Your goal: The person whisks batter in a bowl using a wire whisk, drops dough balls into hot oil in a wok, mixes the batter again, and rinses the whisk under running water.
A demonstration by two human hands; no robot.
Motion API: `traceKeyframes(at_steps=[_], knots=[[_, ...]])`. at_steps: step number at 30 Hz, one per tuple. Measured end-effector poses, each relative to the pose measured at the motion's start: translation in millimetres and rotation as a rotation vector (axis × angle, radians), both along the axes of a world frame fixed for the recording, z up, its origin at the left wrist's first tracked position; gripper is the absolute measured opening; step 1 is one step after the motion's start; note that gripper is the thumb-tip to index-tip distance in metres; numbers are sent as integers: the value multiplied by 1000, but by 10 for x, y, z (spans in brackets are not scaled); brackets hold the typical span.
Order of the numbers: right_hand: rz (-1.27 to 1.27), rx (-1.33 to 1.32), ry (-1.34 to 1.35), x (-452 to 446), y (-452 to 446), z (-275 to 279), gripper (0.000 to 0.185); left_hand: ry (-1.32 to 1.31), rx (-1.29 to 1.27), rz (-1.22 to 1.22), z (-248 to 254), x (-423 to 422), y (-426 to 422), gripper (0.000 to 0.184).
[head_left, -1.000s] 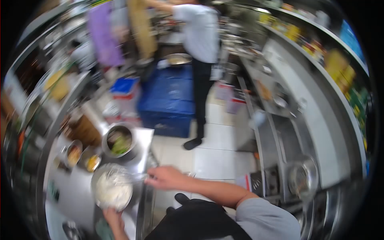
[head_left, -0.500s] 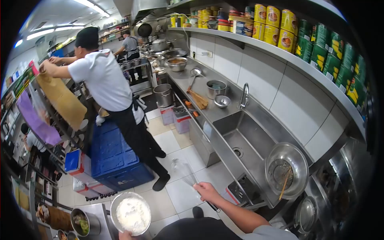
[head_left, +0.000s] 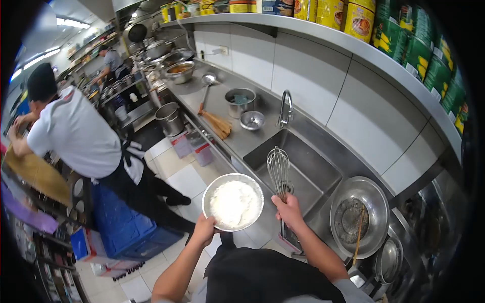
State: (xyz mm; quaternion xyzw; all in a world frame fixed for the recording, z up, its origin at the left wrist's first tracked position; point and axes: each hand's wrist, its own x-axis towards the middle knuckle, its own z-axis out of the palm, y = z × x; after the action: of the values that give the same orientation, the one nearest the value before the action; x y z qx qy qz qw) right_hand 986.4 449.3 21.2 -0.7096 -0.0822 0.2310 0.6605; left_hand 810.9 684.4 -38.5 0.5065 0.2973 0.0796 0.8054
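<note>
My left hand [head_left: 205,230] grips the near-left rim of a round metal bowl [head_left: 206,214]. White powder, looking like flour [head_left: 233,202], fills much of it. In my right hand [head_left: 289,211] is a wire whisk [head_left: 278,169], held by its handle with the wires pointing up and away from me. The whisk is to the right of the bowl, apart from it, and overlaps the view of the steel sink [head_left: 313,174]. Both hands are closed around what they hold.
A steel counter [head_left: 177,93] runs along the wall with a pot [head_left: 239,103], a small bowl [head_left: 252,120] and a faucet [head_left: 286,108]. A large basin [head_left: 374,222] sits right of the sink. At left, a co-worker [head_left: 81,136] stands beside a blue chest [head_left: 126,217]. Cans [head_left: 359,22] line the shelf above.
My view has turned right toward the sink. The bowl has come from the lower left to in front of me, and the whisk has swung upright beside it.
</note>
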Motion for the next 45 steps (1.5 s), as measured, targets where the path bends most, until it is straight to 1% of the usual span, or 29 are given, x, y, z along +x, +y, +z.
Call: traceKeyframes(at_steps=[1, 2, 4, 6, 7, 9, 11, 16, 18, 19, 21, 22, 23, 24, 25, 27, 28, 30, 31, 33, 34, 36, 37, 38, 39, 40, 41, 42, 45], knots=[[-25, 0, -11, 124, 61, -41, 21, 62, -9, -25, 170, 305, 46, 61], [-65, -23, -13, 246, 105, -126, 22, 49, -9, -50, 164, 618, 139, 61], [-132, -47, -16, 428, 238, -122, 23, -32, -19, -154, 114, 1174, 357, 64], [-218, -170, -74, 614, 363, -48, 23, -42, -37, -231, 88, 1688, 591, 65], [-247, -176, -80, 747, 429, -109, 23, -29, -46, -272, 73, 1945, 717, 65], [-307, -338, -391, 1040, 552, -204, 24, -38, -91, -336, 23, 2454, 964, 63], [-347, -378, -385, 1242, 740, -126, 24, -46, -101, -382, -112, 2891, 1201, 62], [-459, -515, -441, 1671, 1156, 120, 22, -79, -170, -474, -40, 3588, 1565, 58], [-465, -663, -361, 1862, 1262, 169, 23, -52, -145, -431, -76, 3754, 1651, 57], [-472, -678, -352, 1945, 1327, 179, 23, -15, -181, -420, -134, 3854, 1702, 64], [-604, -595, -457, 2171, 1429, 222, 30, -3, -179, -407, -144, 4018, 1787, 64], [-602, -610, -458, 2303, 1447, 270, 30, 3, -163, -380, -137, 4097, 1821, 63], [-647, -579, -507, 2426, 1461, 319, 34, -10, -154, -409, -242, 4191, 1866, 63], [-690, -547, -549, 2520, 1472, 348, 38, 2, -167, -410, -267, 4227, 1875, 63], [-687, -559, -537, 2637, 1460, 367, 38, 1, -161, -392, -281, 4265, 1883, 63], [-712, -485, -623, 2900, 1380, 386, 36, -7, -156, -368, -302, 4290, 1871, 63], [-711, -491, -622, 2944, 1350, 360, 36, -5, -161, -369, -314, 4283, 1864, 63], [-867, -206, -556, 3052, 1293, 306, 18, -29, -148, -359, -316, 4243, 1864, 64], [-856, -210, -557, 3111, 1226, 241, 18, -29, -154, -349, -331, 4224, 1875, 64], [-951, -142, -349, 3163, 1042, 35, 14, -36, -166, -371, -358, 4142, 1893, 64], [-935, -146, -348, 3188, 954, -107, 14, -34, -171, -356, -318, 4082, 1881, 64], [-813, -87, -116, 3229, 796, -441, 12, 33, -121, -365, -186, 3943, 1872, 68], [-758, -42, -92, 3258, 836, -526, 17, 37, -122, -348, -155, 3895, 1881, 68], [-742, -42, -85, 3320, 863, -600, 17, 22, -115, -364, -140, 3840, 1899, 67], [-643, -136, -118, 3383, 959, -574, 20, 10, -108, -381, -146, 3791, 1906, 66], [-541, -226, -152, 3476, 1035, -558, 24, 17, -107, -364, -173, 3764, 1910, 66], [-499, -253, -216, 3636, 1090, -620, 31, 19, -116, -362, -203, 3743, 1914, 66], [-484, -249, -210, 3785, 1164, -631, 31, 21, -125, -361, -227, 3727, 1908, 66], [-484, -123, -205, 4099, 1314, -741, 32, 63, -141, -327, -259, 3710, 1901, 65]])
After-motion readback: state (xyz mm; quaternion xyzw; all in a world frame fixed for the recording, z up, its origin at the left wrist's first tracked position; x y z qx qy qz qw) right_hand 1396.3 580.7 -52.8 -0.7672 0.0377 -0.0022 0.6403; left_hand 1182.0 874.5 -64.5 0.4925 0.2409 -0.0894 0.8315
